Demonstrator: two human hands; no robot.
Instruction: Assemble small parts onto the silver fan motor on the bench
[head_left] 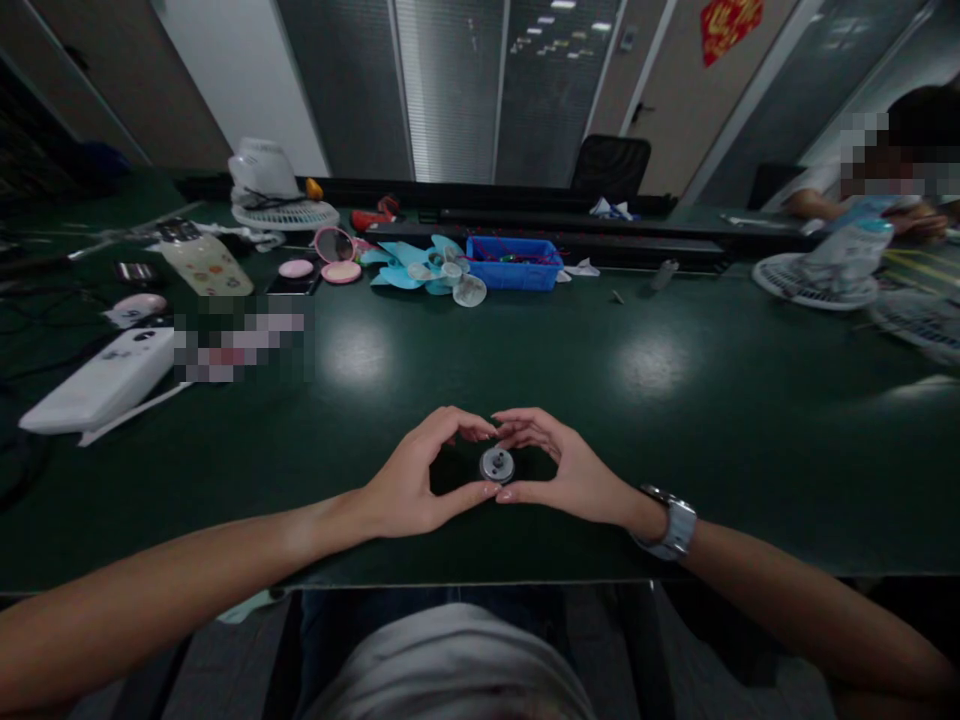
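A small round metal part (497,464), grey with a short central post and small dark holes, sits between my two hands; it looks like a little motor. My left hand (420,470) curves around its left side, thumb tip at the near edge and fingers arched over the far side. From the right, my right hand (570,465) mirrors this, its thumb beside the left thumb and its fingertips close to the part's far edge. Both hands appear to grip the part between thumbs and fingertips. A watch (675,525) is on my right wrist.
Across the dark green table (495,370) stand a blue bin (517,275) with wires, light-blue fan blades (420,265), a bottle (202,260) and a white box-like device (105,380). White fan parts (274,195) lie back left. A person (900,170) sits at far right.
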